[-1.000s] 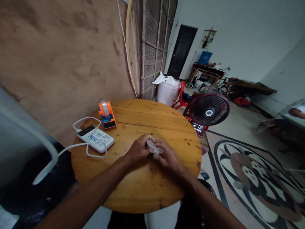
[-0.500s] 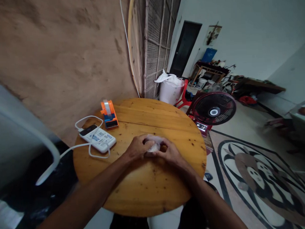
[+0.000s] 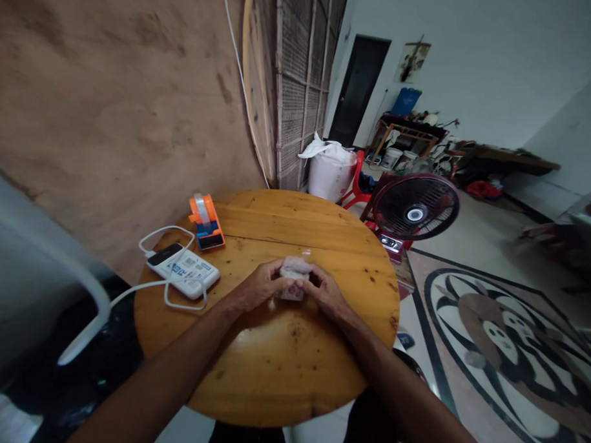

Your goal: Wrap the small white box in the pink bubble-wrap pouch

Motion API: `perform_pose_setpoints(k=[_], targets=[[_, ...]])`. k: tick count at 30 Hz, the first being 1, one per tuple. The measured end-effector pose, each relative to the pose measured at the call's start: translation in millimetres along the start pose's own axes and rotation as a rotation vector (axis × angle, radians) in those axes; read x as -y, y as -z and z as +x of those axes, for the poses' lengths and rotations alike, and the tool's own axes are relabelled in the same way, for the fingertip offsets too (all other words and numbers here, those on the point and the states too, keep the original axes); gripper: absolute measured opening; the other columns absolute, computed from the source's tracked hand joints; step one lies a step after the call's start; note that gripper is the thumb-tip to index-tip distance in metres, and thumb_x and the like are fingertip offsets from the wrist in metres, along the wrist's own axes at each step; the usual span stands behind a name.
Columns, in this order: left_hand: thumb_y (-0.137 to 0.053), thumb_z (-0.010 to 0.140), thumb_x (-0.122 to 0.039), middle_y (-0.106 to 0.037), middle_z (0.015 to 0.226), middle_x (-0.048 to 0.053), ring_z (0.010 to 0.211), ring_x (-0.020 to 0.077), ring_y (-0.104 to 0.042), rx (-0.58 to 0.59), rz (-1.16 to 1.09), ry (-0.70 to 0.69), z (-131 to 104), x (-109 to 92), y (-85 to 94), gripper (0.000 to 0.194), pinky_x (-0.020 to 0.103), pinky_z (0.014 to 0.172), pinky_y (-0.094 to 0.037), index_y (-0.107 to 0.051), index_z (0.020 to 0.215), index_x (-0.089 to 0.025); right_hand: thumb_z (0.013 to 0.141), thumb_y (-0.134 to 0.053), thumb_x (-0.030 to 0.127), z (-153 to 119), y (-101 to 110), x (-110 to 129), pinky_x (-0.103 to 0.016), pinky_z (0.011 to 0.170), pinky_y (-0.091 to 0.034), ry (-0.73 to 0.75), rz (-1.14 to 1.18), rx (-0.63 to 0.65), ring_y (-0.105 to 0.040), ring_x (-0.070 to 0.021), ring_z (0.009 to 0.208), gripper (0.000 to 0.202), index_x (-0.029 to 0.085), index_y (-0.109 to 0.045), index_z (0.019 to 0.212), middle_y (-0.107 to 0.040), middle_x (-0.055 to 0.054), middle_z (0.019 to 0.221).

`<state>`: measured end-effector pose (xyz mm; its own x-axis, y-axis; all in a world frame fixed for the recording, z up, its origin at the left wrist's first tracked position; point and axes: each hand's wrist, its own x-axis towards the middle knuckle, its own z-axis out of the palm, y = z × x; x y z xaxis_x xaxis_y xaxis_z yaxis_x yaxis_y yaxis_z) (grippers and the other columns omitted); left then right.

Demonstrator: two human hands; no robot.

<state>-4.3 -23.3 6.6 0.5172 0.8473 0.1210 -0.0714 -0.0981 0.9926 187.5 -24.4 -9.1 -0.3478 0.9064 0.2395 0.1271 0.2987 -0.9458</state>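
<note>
Between both hands, over the middle of the round wooden table (image 3: pixel 290 357), is a small package in clear plastic wrap (image 3: pixel 293 272); its contents cannot be made out. My left hand (image 3: pixel 263 284) grips its left side, the thumb lying along the near edge. From the right, my right hand (image 3: pixel 326 290) holds it with the thumb in front and the fingers curled behind. A bit of clear film (image 3: pixel 306 253) sticks up at the package's far right corner.
An orange and blue tape dispenser (image 3: pixel 207 221) stands at the table's back left. Near it lies a white power bank (image 3: pixel 183 270) with a looped white cable (image 3: pixel 166 227). Beyond the right edge stands a dark red fan (image 3: pixel 415 211); a white sack (image 3: pixel 330 172) is behind the table.
Both hands have turned the package, so more of its front and top now shows. The thumbs have moved closer together along its near side.
</note>
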Motion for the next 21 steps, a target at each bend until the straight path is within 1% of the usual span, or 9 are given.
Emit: perform_pose_setpoints(k=[3, 6, 9, 12, 16, 21], targets=[[-0.061, 0.081, -0.033, -0.065, 0.119, 0.009, 0.106, 0.0234, -0.06, 0.004, 0.026, -0.018, -0.2, -1.4, -0.3, 0.044, 0.037, 0.094, -0.046, -0.058, 0.122, -0.016, 0.084, -0.062, 0.043, -0.1, 0.6, 2.5, -0.037, 0.096, -0.045, 0.05, -0.072, -0.011, -0.06, -0.0216, 0.107, 0.037, 0.021, -0.064, 0.113, -0.066, -0.007, 0.113], [-0.06, 0.081, -0.034, -0.066, 0.117, 0.008, 0.104, 0.023, -0.061, -0.007, 0.054, -0.002, -0.1, -2.2, -0.3, 0.042, 0.038, 0.093, -0.047, -0.06, 0.12, -0.017, 0.086, -0.059, 0.043, -0.1, 1.0, 4.0, -0.037, 0.098, -0.044, 0.079, -0.146, -0.032, -0.059, -0.0215, 0.108, 0.035, 0.021, -0.065, 0.113, -0.065, -0.007, 0.114], [-0.061, 0.08, -0.034, -0.066, 0.117, 0.008, 0.103, 0.0228, -0.061, -0.033, 0.057, 0.023, 0.4, -0.2, 0.3, 0.043, 0.038, 0.092, -0.048, -0.06, 0.12, -0.017, 0.088, -0.057, 0.041, -0.5, 0.1, 3.1, -0.037, 0.097, -0.044, 0.09, -0.164, -0.033, -0.059, -0.0211, 0.107, 0.034, 0.022, -0.065, 0.114, -0.065, -0.007, 0.115], [-0.06, 0.08, -0.033, -0.067, 0.115, 0.008, 0.1, 0.0219, -0.063, -0.05, 0.044, 0.041, 0.6, 2.4, 0.7, 0.041, 0.036, 0.089, -0.049, -0.061, 0.118, -0.016, 0.088, -0.057, 0.04, -1.2, -2.0, 2.5, -0.035, 0.094, -0.046, 0.089, -0.19, -0.067, -0.06, -0.0209, 0.103, 0.031, 0.023, -0.066, 0.112, -0.067, -0.006, 0.11], [-0.062, 0.08, -0.034, -0.069, 0.109, 0.007, 0.097, 0.0208, -0.064, -0.082, 0.058, 0.044, 0.1, 2.7, 0.4, 0.038, 0.034, 0.088, -0.049, -0.063, 0.113, -0.016, 0.089, -0.055, 0.037, -2.9, -4.3, 5.7, -0.033, 0.088, -0.047, 0.123, -0.294, -0.103, -0.061, -0.0204, 0.096, 0.026, 0.023, -0.069, 0.107, -0.067, -0.006, 0.102], [-0.063, 0.078, -0.037, -0.069, 0.104, 0.007, 0.093, 0.0206, -0.064, -0.13, 0.078, 0.069, -0.1, 0.3, -1.6, 0.037, 0.033, 0.085, -0.05, -0.065, 0.107, -0.015, 0.092, -0.05, 0.035, -5.7, -6.1, 7.0, -0.035, 0.088, -0.047, 0.167, -0.435, -0.129, -0.058, -0.0214, 0.097, 0.026, 0.024, -0.07, 0.104, -0.065, -0.007, 0.101]])
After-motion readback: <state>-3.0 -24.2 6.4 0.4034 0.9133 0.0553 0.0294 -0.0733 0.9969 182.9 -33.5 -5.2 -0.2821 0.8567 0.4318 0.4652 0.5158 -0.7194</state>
